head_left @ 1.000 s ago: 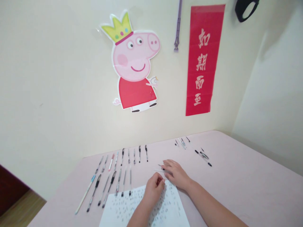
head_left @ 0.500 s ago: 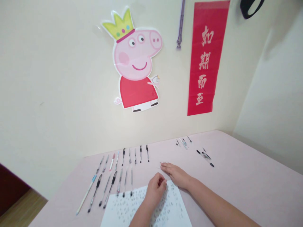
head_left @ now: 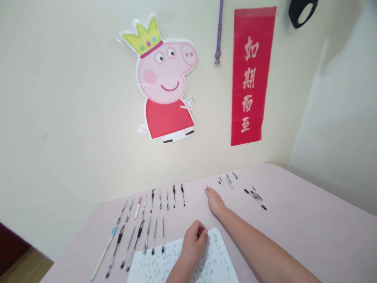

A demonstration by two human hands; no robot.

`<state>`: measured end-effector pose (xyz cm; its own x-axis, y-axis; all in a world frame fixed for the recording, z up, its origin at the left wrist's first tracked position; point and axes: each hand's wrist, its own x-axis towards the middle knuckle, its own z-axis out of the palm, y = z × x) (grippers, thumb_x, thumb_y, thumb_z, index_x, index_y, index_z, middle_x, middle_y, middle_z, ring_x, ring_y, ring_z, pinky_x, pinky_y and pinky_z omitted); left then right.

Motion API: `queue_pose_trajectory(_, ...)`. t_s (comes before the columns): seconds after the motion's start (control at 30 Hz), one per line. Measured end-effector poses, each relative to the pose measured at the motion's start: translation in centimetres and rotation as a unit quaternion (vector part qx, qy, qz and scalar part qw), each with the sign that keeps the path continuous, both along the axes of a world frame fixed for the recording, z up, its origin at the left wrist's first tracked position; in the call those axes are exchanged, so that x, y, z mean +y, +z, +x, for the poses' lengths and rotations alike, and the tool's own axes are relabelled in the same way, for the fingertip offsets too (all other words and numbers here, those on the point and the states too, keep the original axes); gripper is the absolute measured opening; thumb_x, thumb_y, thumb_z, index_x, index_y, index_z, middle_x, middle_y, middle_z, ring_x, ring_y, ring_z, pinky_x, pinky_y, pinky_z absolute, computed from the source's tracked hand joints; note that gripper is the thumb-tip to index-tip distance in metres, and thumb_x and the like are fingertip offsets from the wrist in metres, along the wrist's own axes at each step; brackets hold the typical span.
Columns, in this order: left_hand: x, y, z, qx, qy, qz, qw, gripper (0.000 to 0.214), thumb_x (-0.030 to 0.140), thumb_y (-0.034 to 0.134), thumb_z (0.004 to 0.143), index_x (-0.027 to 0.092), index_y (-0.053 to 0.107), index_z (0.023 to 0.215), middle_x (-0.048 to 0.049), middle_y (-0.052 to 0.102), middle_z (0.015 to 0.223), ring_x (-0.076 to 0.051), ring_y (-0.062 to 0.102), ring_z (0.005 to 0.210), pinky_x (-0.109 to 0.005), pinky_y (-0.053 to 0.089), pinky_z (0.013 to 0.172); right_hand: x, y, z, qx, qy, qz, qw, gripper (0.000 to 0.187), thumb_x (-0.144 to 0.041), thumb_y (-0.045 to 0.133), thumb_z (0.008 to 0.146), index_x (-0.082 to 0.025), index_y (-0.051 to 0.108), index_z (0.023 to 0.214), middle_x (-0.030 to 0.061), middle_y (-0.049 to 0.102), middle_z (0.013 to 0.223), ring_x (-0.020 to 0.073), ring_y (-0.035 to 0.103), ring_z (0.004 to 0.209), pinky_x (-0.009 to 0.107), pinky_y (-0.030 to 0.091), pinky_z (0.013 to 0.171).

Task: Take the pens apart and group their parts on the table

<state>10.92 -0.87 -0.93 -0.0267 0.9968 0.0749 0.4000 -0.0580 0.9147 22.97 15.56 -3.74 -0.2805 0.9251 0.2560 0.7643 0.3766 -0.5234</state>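
The written sheet [head_left: 219, 255] lay on the bench [head_left: 309, 236], rows of pens [head_left: 139, 229] to its upper left, pen parts [head_left: 256, 199] farther right. The left hand [head_left: 194, 236], curled closed, covered some writing; the right hand [head_left: 215, 202] stretched beyond, its grip impossible to tell.

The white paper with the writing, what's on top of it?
On the white paper are writing, the left hand over it, and a few pen ends overlapping its far edge. The hand and forearm cover some writing, so that bit can't be seen.

left hand [head_left: 194, 239] curls over a written sheet [head_left: 219, 253]; right hand [head_left: 215, 201] extends beyond it; pens [head_left: 140, 228] form rows
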Motion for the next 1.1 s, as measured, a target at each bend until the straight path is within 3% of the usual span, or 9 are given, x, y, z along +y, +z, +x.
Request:
queue_pose_trajectory(0.5, 0.4, -1.0, -0.1, 0.021, -0.005, -0.008, 1.000, 0.007, 0.021, 0.045, 0.077, 0.020, 0.046, 0.070, 0.0024, 0.051, 0.059, -0.013, 0.047, 0.059, -0.025, 0.033, 0.057, 5.0, -0.3, -0.4, -0.015, -0.083, 0.011, 0.996, 0.053, -0.001, 0.030, 0.077, -0.005, 0.052, 0.125, 0.0158, 0.046, 0.135, 0.0223, 0.041, 0.126, 0.035, 0.028, 0.106)
queue_pose_trajectory(0.83, 0.1, -0.2, 0.0, 0.027, 0.000, -0.017, 0.999, 0.007, 0.022, 0.046, 0.077, 0.020, 0.046, 0.070, 0.0029, 0.050, 0.058, -0.013, 0.046, 0.058, -0.025, 0.032, 0.057, 5.4, -0.4, -0.3, -0.007, -0.090, 0.022, 0.996, 0.052, 0.000, 0.032, 0.076, -0.005, 0.055, 0.121, 0.0153, 0.044, 0.136, 0.0214, 0.037, 0.129, 0.033, 0.026, 0.107)
queue_pose_trajectory(1.1, 0.1, -0.6, -0.1, 0.007, 0.000, -0.008, 1.000, 0.007, 0.023, 0.046, 0.077, 0.020, 0.048, 0.070, 0.0026, 0.051, 0.058, -0.014, 0.046, 0.057, -0.025, 0.032, 0.056, 5.0, -0.1, -0.1, 0.017, -0.073, 0.037, 0.996, 0.053, 0.002, 0.033, 0.071, -0.007, 0.059, 0.116, 0.0131, 0.043, 0.137, 0.0212, 0.038, 0.128, 0.035, 0.027, 0.107)
